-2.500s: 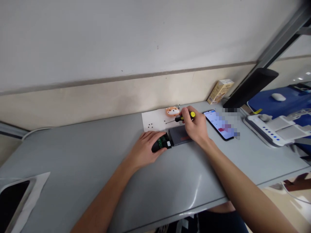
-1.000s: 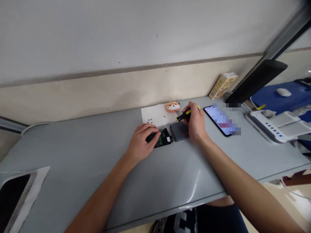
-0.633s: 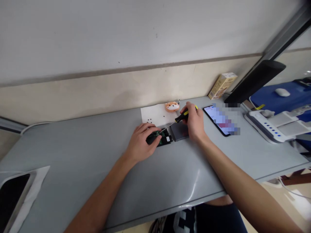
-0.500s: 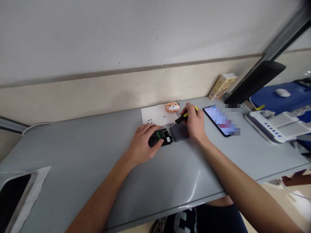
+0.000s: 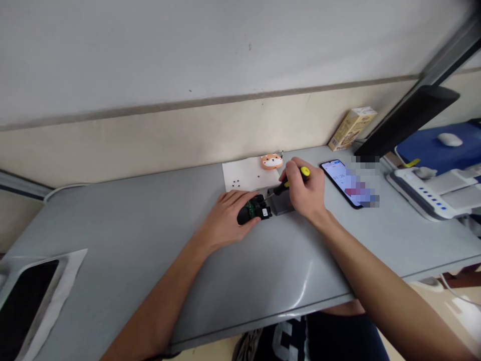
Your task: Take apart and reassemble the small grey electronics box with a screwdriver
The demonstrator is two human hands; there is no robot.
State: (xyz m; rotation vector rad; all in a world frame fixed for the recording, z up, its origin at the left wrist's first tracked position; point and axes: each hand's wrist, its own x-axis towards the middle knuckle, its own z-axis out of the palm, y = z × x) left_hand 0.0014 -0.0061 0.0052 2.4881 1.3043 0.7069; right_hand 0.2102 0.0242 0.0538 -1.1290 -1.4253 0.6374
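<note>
My left hand (image 5: 227, 218) lies around the left end of a small black electronic device with a green circuit board (image 5: 251, 206), its thumb and fingers gripping opposite edges. A white label shows at the device's lower right. In my right hand (image 5: 306, 190) is a screwdriver (image 5: 280, 188) with a black and yellow handle, tilted so that its thin shaft slants down to the device's right end. Whether the tip touches a screw is too small to tell. A dark grey case (image 5: 281, 204) lies just right of the device, partly hidden under my right hand.
Several tiny screws (image 5: 236, 183) lie on a white paper (image 5: 246, 173) behind the device, near an orange animal-faced case (image 5: 271, 161). To the right are a phone (image 5: 340, 180), a carton (image 5: 352, 129) and a white power strip (image 5: 424, 195). A dark-screened tray-like object (image 5: 28, 296) is at left.
The screwdriver's tip has moved from over the circuit board to the device's right end, and its yellow handle end has turned more towards me. The whole view has shifted slightly.
</note>
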